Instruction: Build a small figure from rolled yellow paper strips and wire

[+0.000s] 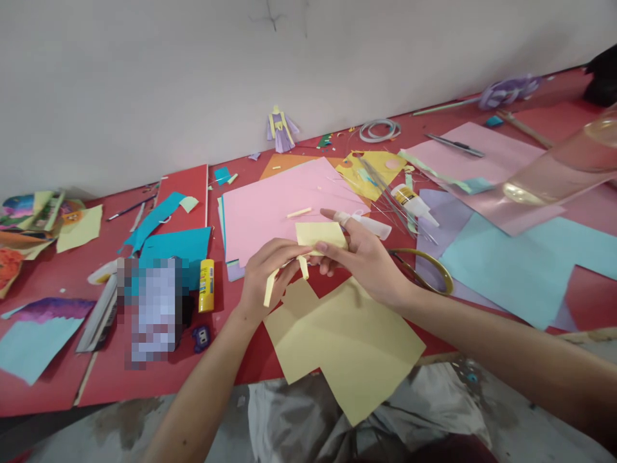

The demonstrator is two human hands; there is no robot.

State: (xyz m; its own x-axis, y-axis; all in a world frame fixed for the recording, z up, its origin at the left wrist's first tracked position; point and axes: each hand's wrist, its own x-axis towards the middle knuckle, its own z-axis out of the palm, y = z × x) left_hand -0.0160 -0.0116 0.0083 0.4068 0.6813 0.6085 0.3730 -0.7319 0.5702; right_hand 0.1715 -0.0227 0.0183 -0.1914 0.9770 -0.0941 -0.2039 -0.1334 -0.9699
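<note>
The red worktop (159, 379) runs from edge to edge, and its ends are cut off on both sides. A light blue sheet (511, 263) lies at the right, and a pink sheet (270, 209) lies beyond the hands. A large yellow sheet (347, 347) overhangs the near edge, partly covered by the right forearm.

A pixelated block (154, 308) hides whatever stands at the left. At the right edge a clear, glassy thing (559, 173) is cut off and hard to identify.

The right hand (366, 257) has thumb and fingers closed on a small yellow piece (321, 233), held above the worktop over the pink sheet's near edge. Its forefinger is stretched out. The left hand (267, 273) pinches a yellow strip (270, 287) that hangs just below that piece.

A tape ring (427, 267) is half hidden behind the right wrist. A glue bottle (412, 202) lies on its side, its fill not visible. A yellow glue stick (207, 285) lies left of the hands.
</note>
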